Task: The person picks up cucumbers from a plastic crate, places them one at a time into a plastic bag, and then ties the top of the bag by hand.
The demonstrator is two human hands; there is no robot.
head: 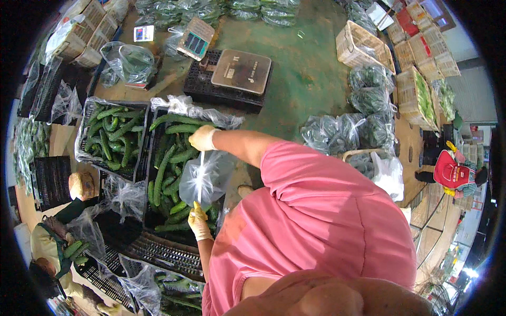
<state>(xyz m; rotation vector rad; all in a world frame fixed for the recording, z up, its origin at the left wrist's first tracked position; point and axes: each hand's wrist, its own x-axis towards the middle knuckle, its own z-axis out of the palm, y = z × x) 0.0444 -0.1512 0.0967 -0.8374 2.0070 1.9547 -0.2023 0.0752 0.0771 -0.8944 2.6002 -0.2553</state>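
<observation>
Both my hands wear pale gloves with yellow stains. My right hand [202, 138] pinches the upper end of a clear plastic bag [205, 177], and my left hand [199, 222] holds its lower end. A white strip of plastic runs taut between the two. The bag spreads over a black plastic crate [147, 189] of long green cucumbers [161, 175], partly covering them. Crumpled clear film [193, 107] lies along the crate's far rim. Alongside stands another film-lined crate [144, 138], full of cucumbers [112, 134].
A platform scale [242, 71] rests on an upturned black crate beside its display [195, 41]. Bagged vegetables [334, 132] line the right side. At lower left a co-worker [51, 245] holds cucumbers [75, 249]; another person in a red apron [454, 173] stands far right.
</observation>
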